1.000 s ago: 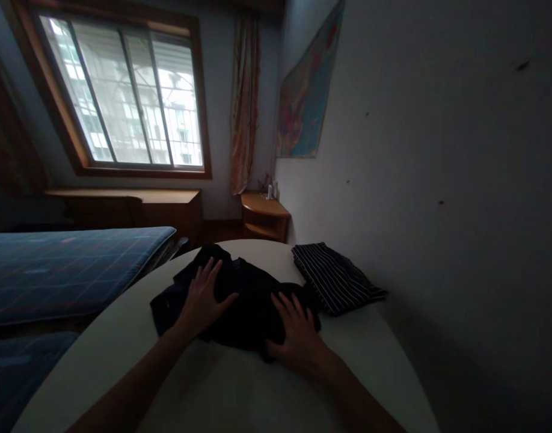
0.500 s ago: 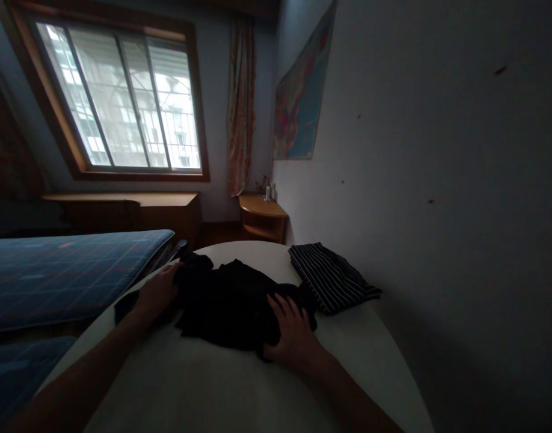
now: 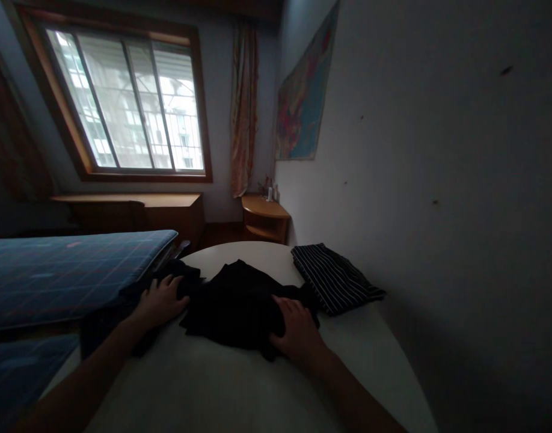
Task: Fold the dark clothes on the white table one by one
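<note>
A crumpled black garment [image 3: 237, 307] lies on the round white table [image 3: 204, 391]; its exact kind is too dark to tell. My right hand [image 3: 298, 331] grips the garment's right side, fingers curled over it and thumb at the near edge. My left hand [image 3: 163, 304] rests with spread fingers on more dark cloth [image 3: 107, 322], which reaches past the table's left side. Whether that cloth is separate from the black garment, I cannot tell. Just beyond my right hand is a folded black cloth with white stripes [image 3: 332, 276].
A blue plaid mattress [image 3: 77, 270] borders the table on the left. The wall [image 3: 438, 258] stands close on the right. Farther back are a wooden desk [image 3: 168, 199] under the window and a small corner shelf [image 3: 264, 207] with small items.
My left hand has come down with its fingers spread, and the dark cloth under it has spread leftward. My right hand's fingers have drawn closer together on the black garment.
</note>
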A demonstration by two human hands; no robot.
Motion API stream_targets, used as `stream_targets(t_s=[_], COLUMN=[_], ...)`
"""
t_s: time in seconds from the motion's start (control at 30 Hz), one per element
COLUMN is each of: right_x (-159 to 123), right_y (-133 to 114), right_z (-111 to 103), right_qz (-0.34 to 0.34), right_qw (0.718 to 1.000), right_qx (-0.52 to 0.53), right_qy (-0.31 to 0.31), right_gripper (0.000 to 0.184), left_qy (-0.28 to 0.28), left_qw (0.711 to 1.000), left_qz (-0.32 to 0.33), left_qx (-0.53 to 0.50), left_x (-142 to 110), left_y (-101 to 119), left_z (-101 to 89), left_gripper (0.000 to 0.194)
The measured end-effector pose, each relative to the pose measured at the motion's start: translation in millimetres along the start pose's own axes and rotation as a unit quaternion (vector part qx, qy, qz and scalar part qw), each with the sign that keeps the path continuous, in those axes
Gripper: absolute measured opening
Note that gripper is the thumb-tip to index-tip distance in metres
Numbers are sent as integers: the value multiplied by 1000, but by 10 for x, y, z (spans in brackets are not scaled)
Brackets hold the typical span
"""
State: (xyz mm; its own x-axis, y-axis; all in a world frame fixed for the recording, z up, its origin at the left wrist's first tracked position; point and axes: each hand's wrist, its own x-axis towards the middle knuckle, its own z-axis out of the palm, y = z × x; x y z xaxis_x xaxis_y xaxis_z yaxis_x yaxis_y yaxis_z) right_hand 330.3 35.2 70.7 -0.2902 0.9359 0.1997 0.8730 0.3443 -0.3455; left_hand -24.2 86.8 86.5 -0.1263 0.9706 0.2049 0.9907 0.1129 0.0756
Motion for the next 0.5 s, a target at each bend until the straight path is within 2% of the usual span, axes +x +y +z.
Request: stream_targets(t_s=[0.03,0.1,0.17,0.23,0.27,0.37,0.5], right_x=[10,20,15,0,-10,-41,-96], right_y=[-1,-18,-49,-82,-96,-133,-217], right_z=[-1,-5,-19,-48,-68,-137,-237], right_qz=[3,23,51,78,89,110,90], right_qw=[1000,999,997,995,994,993,994], right_qx=[-4,-15,-25,-30,-31,-34,-49], right_qy=[5,24,44,54,54,40,23], right_gripper=[78,73,66,58,55,49,50], left_qy=[9,8,-57,-138,-153,-173,-160], left_qw=[1000,997,987,968,961,946,926], left_qz=[16,76,107,115,125,159,179], left_qx=[9,-22,-106,-174,-191,-223,-293], left_x=[-30,-128,-264,-411,-477,-602,-572], left_y=[160,528,910,1246,1382,1632,1661], left_z=[-58,-206,-333,-383,-372,-215,56], left_gripper=[65,57,50,52,56,54,36])
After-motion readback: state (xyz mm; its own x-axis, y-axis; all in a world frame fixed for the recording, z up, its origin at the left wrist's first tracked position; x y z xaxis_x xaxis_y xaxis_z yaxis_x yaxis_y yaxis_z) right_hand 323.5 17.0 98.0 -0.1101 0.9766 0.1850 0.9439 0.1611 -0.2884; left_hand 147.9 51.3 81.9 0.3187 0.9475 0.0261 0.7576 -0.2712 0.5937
